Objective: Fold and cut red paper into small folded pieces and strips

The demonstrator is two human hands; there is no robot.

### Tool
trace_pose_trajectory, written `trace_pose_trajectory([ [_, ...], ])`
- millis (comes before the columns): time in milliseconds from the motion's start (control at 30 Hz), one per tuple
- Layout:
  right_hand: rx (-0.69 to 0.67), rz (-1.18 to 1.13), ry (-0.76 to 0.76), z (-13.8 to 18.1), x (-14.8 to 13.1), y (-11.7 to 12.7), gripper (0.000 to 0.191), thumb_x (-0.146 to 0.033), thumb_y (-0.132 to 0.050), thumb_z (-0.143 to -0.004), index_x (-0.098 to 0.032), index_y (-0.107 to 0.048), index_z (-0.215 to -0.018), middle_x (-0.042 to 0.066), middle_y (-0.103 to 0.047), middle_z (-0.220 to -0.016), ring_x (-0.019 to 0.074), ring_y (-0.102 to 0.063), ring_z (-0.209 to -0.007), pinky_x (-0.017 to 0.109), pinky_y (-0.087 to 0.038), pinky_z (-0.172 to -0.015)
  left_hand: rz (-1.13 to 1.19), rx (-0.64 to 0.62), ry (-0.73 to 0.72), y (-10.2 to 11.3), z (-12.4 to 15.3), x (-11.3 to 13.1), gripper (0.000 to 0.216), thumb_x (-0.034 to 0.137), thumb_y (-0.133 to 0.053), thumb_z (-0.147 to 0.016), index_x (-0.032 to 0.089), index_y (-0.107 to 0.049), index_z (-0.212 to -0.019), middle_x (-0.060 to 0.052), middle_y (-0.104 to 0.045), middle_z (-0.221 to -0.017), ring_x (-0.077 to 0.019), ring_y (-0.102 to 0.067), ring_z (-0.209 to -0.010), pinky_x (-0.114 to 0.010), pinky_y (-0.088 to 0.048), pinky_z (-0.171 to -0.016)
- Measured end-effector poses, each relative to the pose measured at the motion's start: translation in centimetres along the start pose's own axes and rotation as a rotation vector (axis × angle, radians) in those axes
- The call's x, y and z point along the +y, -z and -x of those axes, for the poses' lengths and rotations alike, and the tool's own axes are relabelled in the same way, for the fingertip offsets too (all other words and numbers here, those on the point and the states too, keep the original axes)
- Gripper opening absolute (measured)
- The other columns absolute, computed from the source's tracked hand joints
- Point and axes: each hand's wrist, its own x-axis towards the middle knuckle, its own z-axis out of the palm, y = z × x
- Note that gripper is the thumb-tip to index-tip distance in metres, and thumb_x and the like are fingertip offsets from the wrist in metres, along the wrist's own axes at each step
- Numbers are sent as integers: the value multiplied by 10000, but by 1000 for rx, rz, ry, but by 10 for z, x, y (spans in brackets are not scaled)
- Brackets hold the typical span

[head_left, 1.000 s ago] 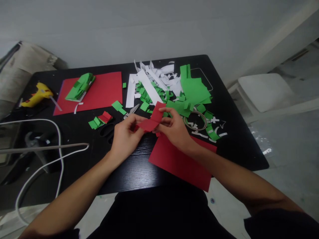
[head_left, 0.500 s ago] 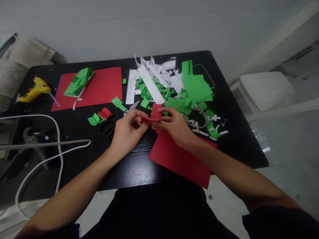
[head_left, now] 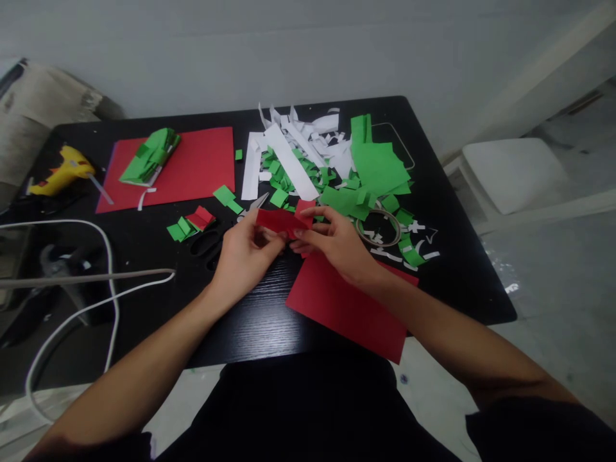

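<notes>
Between my hands is a folded red paper piece (head_left: 279, 221), held above the black table. My left hand (head_left: 245, 253) pinches its left part, thumb in front. At its right side, the fingers and thumb of my right hand (head_left: 337, 244) are closed on it; some fingertips are hidden behind the paper. A red flap shows upright beyond the right fingers. Below my right hand lies a flat red sheet (head_left: 351, 308). Scissors (head_left: 206, 244) rest just left of my left hand, partly covered by it. Small folded green and red pieces (head_left: 192, 222) lie beyond them.
A heap of white strips (head_left: 293, 160) and green scraps (head_left: 380, 167) lies at the back. A tape ring (head_left: 398, 231) is right of my hands. At left are a yellow glue gun (head_left: 65, 172), a red sheet (head_left: 206, 160) bearing a green paper bundle (head_left: 151, 154), and a white cable (head_left: 113, 276).
The red paper's left part has turned up and now shows a broader face toward me. Both hands stay nearly in place, still gripping it.
</notes>
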Motion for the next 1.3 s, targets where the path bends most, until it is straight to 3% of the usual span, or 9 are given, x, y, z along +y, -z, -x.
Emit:
trace_pose_trajectory([
  [200, -8, 45, 14, 0, -1, 0, 433, -321, -887, -772, -235, -579, -1065, -9, -771, -755, 178, -772, -660, 317, -656, -678, 9, 4, -39, -1, 0, -4, 140, 249, -742, -831, 208, -653, -932, 24, -669, -677, -141, -640, -596, -270, -517, -572],
  [700, 12, -29, -56, -1, 0, 1, 526, -275, -971, -663, -204, -587, -1016, 17, -783, -776, 172, -767, -665, 298, -647, -676, -84, 13, -57, -1, 1, 0, 177, 236, -710, -824, 201, -671, -993, -7, -749, -897, -147, -702, -707, -261, -527, -582],
  [933, 25, -6, -22, -2, 4, -1, 483, -275, -945, -666, -210, -599, -997, -10, -769, -772, 148, -745, -646, 286, -624, -669, -73, 4, -54, -3, 3, 0, 149, 260, -735, -829, 222, -641, -938, 0, -724, -805, -154, -685, -679, -267, -526, -593],
  [1300, 52, -85, -11, -4, 11, -1, 494, -197, -885, -637, -210, -573, -1019, -35, -737, -749, 119, -662, -616, 247, -540, -597, -177, 2, -106, -8, 8, 2, 210, 222, -690, -848, 222, -632, -1050, 22, -710, -765, -157, -680, -657, -254, -493, -565],
])
